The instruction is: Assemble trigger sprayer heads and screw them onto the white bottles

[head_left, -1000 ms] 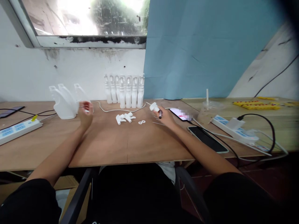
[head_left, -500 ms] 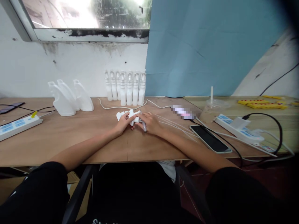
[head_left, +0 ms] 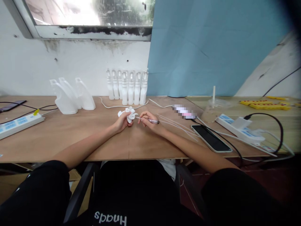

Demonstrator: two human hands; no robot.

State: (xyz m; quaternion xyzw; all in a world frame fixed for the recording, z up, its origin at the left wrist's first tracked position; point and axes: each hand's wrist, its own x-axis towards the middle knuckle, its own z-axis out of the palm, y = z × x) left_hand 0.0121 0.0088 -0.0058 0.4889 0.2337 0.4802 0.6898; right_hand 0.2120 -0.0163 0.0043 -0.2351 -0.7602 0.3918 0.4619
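My left hand is closed around a white trigger spray head above the middle of the wooden table. In my right hand is a slim screwdriver with a see-through handle, gripped between thumb and fingers. Its thin metal shaft points left and its tip reaches the spray head; whether it touches or enters it I cannot tell. Part of the spray head is hidden by my left fingers.
Several white spray bottles stand against the wall, with white bottles without heads to their left. Thin white tubes and a phone lie right. Power strips, cables and a plastic cup are also there.
My right hand has drawn a little away from the spray head and turned the screwdriver, which now lies nearly level, pointing left. My left hand has tilted the spray head.
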